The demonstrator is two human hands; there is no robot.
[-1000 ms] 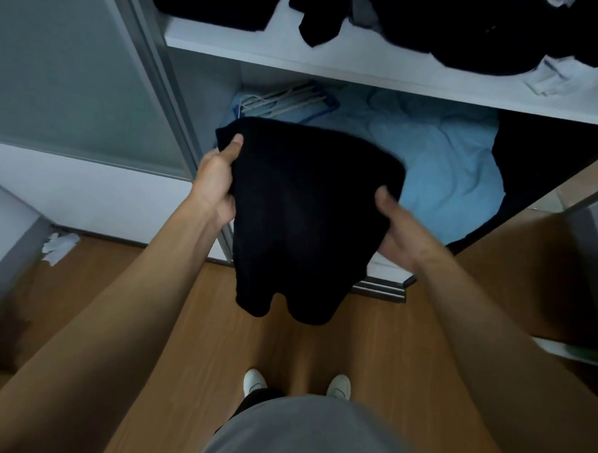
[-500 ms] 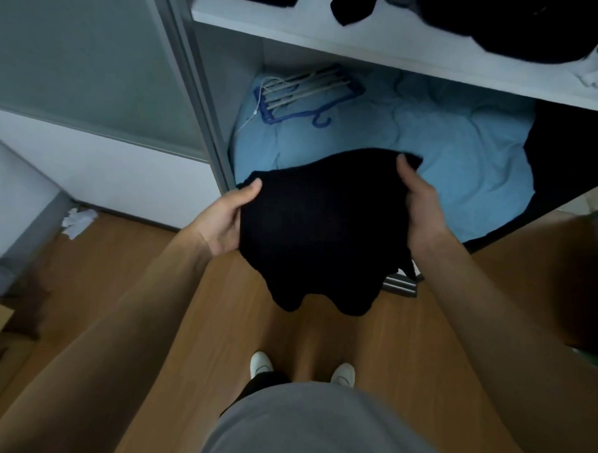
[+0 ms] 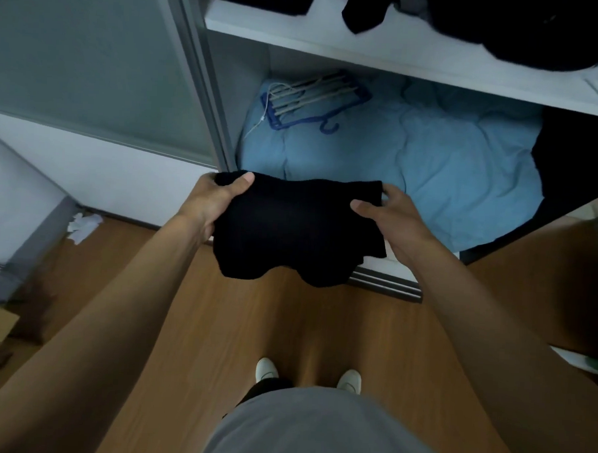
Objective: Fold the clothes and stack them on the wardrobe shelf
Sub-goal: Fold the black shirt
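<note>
We note the garment [image 3: 297,226] pinched at its far corners by the left hand [image 3: 211,202] and right hand [image 3: 390,218], near the shelf [image 3: 367,47]; level edges before stacking advised.

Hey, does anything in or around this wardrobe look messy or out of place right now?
Yes. Dark clothes lie in loose unfolded heaps on the white shelf. Clothes hangers are dumped flat on the rumpled blue bedding below. Something white and crumpled lies on the floor at left.
</note>
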